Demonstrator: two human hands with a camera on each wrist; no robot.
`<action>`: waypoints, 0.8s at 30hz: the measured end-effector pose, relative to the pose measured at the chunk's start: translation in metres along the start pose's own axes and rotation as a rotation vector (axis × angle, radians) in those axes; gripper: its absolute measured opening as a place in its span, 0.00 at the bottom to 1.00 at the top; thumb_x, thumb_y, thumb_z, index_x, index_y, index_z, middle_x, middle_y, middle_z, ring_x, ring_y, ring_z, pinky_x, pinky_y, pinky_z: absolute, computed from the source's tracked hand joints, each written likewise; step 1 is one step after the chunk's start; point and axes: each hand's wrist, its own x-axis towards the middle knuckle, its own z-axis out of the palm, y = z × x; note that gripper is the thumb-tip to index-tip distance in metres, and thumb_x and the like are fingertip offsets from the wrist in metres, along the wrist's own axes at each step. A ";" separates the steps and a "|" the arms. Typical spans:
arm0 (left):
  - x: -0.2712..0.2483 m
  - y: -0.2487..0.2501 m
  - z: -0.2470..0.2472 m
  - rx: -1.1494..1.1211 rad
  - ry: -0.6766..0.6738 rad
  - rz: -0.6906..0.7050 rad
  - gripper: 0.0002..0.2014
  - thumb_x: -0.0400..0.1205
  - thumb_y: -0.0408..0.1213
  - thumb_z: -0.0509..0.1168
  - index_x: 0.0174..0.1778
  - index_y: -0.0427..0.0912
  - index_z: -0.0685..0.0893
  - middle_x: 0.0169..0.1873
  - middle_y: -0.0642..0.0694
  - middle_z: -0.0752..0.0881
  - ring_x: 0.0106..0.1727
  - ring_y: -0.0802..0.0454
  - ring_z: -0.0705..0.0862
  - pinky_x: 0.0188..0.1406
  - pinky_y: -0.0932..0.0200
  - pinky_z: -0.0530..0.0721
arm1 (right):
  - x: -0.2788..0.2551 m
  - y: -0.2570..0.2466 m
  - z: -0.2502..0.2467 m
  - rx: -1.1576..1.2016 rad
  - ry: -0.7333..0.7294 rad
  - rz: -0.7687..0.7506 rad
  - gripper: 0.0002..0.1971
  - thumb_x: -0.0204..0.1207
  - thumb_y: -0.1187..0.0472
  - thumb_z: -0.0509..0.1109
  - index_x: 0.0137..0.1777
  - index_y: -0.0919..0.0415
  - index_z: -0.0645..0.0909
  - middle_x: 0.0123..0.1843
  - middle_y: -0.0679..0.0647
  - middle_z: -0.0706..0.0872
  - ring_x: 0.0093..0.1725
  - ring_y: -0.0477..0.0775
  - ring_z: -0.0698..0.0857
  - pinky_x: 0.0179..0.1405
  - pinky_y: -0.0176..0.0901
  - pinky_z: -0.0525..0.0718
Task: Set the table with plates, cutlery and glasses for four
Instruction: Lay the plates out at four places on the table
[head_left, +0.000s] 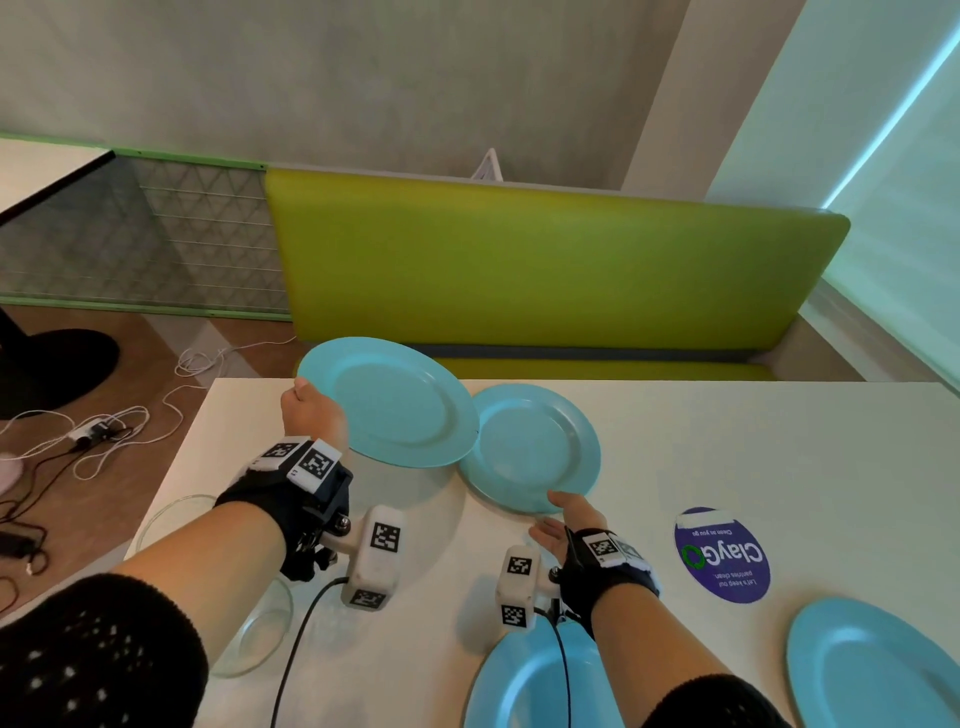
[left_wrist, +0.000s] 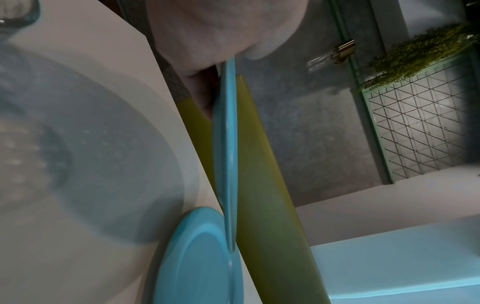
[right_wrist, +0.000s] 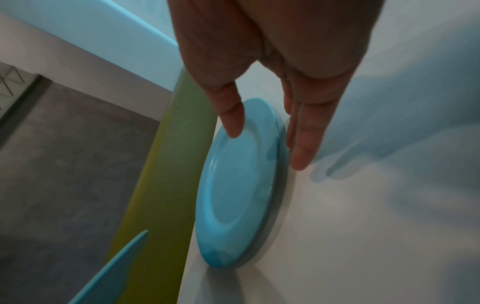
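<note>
My left hand (head_left: 311, 402) pinches the left rim of a light blue plate (head_left: 389, 400) and holds it tilted above the far left of the white table (head_left: 727, 441). In the left wrist view that plate (left_wrist: 226, 144) is edge-on under my thumb. A second blue plate (head_left: 535, 452) lies flat on the table just to its right. My right hand (head_left: 546, 514) is at its near rim, thumb on top and straight fingers (right_wrist: 301, 154) along the edge against the table. Two more blue plates (head_left: 540, 680) (head_left: 872, 670) lie at the near edge.
Clear glass dishes (head_left: 254, 629) (head_left: 171, 519) sit on the table's left side under my left forearm. A round purple sticker (head_left: 722, 556) is on the tabletop to the right. A green bench (head_left: 519, 270) runs behind the table. Cables (head_left: 104, 431) lie on the floor to the left.
</note>
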 end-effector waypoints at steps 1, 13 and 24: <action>-0.001 -0.001 0.001 -0.004 -0.004 0.003 0.24 0.89 0.43 0.41 0.77 0.33 0.66 0.75 0.33 0.71 0.74 0.36 0.71 0.73 0.46 0.69 | -0.001 -0.001 -0.003 0.013 0.008 -0.001 0.25 0.79 0.67 0.67 0.74 0.70 0.67 0.61 0.74 0.78 0.57 0.67 0.79 0.65 0.58 0.81; -0.053 -0.018 0.050 0.033 -0.300 -0.067 0.26 0.88 0.46 0.42 0.75 0.35 0.71 0.73 0.35 0.74 0.72 0.35 0.74 0.73 0.43 0.72 | -0.024 -0.034 -0.029 0.184 -0.117 -0.114 0.14 0.87 0.56 0.53 0.57 0.68 0.71 0.41 0.64 0.81 0.37 0.61 0.82 0.35 0.55 0.81; -0.127 -0.034 0.118 0.024 -0.776 -0.282 0.16 0.88 0.48 0.49 0.46 0.48 0.80 0.44 0.43 0.85 0.44 0.45 0.84 0.50 0.47 0.85 | -0.005 -0.071 -0.133 0.197 -0.040 -0.128 0.14 0.85 0.65 0.57 0.65 0.71 0.75 0.43 0.61 0.84 0.38 0.58 0.83 0.17 0.47 0.86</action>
